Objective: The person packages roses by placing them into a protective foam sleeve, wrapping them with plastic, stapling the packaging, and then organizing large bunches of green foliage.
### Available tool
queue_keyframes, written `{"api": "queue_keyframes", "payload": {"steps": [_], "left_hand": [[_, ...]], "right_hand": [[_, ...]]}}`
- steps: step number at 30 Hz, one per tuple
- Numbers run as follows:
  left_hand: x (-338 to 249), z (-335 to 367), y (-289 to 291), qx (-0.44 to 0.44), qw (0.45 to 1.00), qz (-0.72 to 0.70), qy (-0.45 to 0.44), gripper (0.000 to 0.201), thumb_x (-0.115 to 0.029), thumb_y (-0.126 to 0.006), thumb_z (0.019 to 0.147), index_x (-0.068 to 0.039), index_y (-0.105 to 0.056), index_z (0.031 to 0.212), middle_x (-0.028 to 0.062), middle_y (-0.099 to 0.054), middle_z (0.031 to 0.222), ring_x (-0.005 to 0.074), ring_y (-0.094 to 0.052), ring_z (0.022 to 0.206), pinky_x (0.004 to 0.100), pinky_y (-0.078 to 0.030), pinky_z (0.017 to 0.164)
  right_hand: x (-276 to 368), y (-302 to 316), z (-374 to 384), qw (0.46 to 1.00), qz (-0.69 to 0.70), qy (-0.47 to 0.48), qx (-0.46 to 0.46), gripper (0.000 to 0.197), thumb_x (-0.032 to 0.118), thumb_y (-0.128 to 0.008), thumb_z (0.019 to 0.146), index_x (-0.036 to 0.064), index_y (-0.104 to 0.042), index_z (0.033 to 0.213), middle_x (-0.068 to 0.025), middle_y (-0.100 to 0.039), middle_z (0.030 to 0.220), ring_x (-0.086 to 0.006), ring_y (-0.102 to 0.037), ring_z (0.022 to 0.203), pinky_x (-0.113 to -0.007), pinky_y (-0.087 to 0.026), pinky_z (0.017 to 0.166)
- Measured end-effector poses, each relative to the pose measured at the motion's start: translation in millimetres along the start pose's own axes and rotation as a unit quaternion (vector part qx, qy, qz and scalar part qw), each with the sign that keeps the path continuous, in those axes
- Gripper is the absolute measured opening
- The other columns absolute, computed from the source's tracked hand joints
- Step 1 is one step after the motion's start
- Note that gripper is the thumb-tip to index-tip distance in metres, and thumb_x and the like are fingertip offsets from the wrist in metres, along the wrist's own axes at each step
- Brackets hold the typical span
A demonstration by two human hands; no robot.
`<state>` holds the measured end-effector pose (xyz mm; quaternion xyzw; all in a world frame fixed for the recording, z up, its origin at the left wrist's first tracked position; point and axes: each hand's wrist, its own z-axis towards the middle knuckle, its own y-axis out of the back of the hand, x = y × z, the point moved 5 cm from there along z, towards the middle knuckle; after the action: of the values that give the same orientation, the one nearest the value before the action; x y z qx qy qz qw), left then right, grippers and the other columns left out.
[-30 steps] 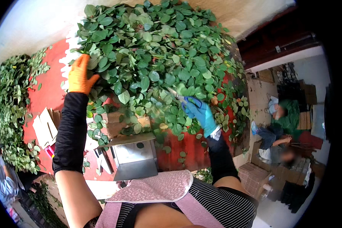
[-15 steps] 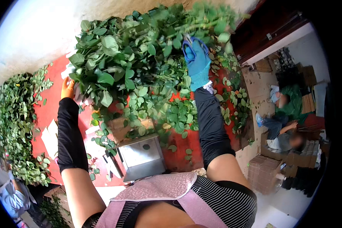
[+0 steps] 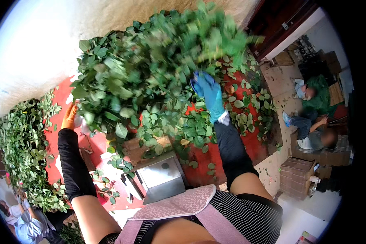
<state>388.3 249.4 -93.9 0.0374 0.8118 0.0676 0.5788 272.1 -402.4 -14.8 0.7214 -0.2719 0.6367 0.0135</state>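
Note:
A large bundle of long leafy green stems point(image 3: 130, 69) lies across the far part of the red table, blurred by motion. My left hand point(image 3: 70, 116), in an orange glove, is closed at the bundle's left end, next to something pale and pinkish; leaves hide part of its fingers. My right hand point(image 3: 209, 91), in a blue knitted glove, is at the near right side of the bundle. Blue-handled scissors point(image 3: 196, 83) are held in it, their handle loops showing about the fingers. The blades are lost among the leaves.
The red table point(image 3: 199, 162) carries loose leaves, a metal box point(image 3: 162, 179) and a cardboard piece point(image 3: 146, 148) near me. Another leafy heap point(image 3: 26, 150) lies left. Two people point(image 3: 309, 126) sit at the right near brown cartons point(image 3: 297, 177); more people point(image 3: 28, 219) are lower left.
My right hand has come nearer to me with the scissors. The leafy bundle has shifted and is now blurred. My left hand stays at its left end. The whole view has tilted slightly.

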Motion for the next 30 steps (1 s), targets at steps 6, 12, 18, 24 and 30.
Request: {"api": "queue_keyframes", "payload": {"steps": [6, 12, 18, 24, 30], "left_hand": [[-26, -68, -85, 0.050, 0.979, 0.163, 0.112, 0.070, -0.049, -0.074, 0.081, -0.021, -0.047, 0.139, 0.0007, -0.058, 0.122, 0.0178, -0.062, 0.081, 0.0317, -0.048, 0.068], [17, -51, -41, 0.001, 0.987, 0.160, -0.005, 0.069, -0.042, -0.071, 0.083, 0.001, -0.049, 0.133, 0.0166, -0.063, 0.116, 0.0215, -0.064, 0.096, 0.0339, -0.049, 0.081], [-84, -104, -173, -0.140, 0.817, 0.517, -0.215, 0.055, -0.040, -0.085, 0.059, -0.005, -0.055, 0.089, 0.0122, -0.058, 0.085, 0.0320, -0.060, 0.080, 0.0430, -0.049, 0.069], [-30, -141, -178, -0.051, 0.848, 0.520, -0.090, 0.072, -0.032, -0.086, 0.059, 0.000, -0.052, 0.114, 0.0179, -0.055, 0.107, 0.0359, -0.056, 0.101, 0.0428, -0.048, 0.086], [-30, -136, -203, -0.060, 0.841, 0.519, -0.137, 0.068, -0.031, -0.077, 0.070, -0.003, -0.050, 0.125, 0.0224, -0.058, 0.117, 0.0389, -0.058, 0.107, 0.0429, -0.048, 0.089]], "right_hand": [[-40, 99, -92, 0.940, -0.218, -0.241, 0.105, 0.023, 0.018, -0.073, 0.086, 0.0050, -0.069, 0.105, -0.0007, -0.068, 0.081, -0.0039, -0.057, 0.061, -0.018, -0.044, 0.054], [93, 22, -32, 0.900, -0.418, 0.034, 0.117, 0.039, 0.032, -0.069, 0.087, 0.0024, -0.067, 0.113, -0.0081, -0.072, 0.088, -0.0100, -0.064, 0.078, -0.027, -0.052, 0.073], [61, -102, 105, 0.721, -0.667, 0.104, 0.159, 0.034, 0.037, -0.056, 0.086, 0.0112, -0.069, 0.105, -0.0137, -0.070, 0.090, -0.0277, -0.066, 0.077, -0.040, -0.052, 0.075], [49, -83, -50, 0.719, -0.623, 0.041, 0.307, 0.030, 0.036, -0.056, 0.090, 0.0098, -0.071, 0.090, -0.0152, -0.069, 0.086, -0.0322, -0.067, 0.080, -0.040, -0.054, 0.074], [-2, -62, -42, 0.432, -0.767, 0.299, 0.370, 0.038, 0.015, -0.058, 0.083, 0.0149, -0.059, 0.121, -0.0166, -0.065, 0.087, -0.0303, -0.065, 0.072, -0.044, -0.052, 0.066]]}}
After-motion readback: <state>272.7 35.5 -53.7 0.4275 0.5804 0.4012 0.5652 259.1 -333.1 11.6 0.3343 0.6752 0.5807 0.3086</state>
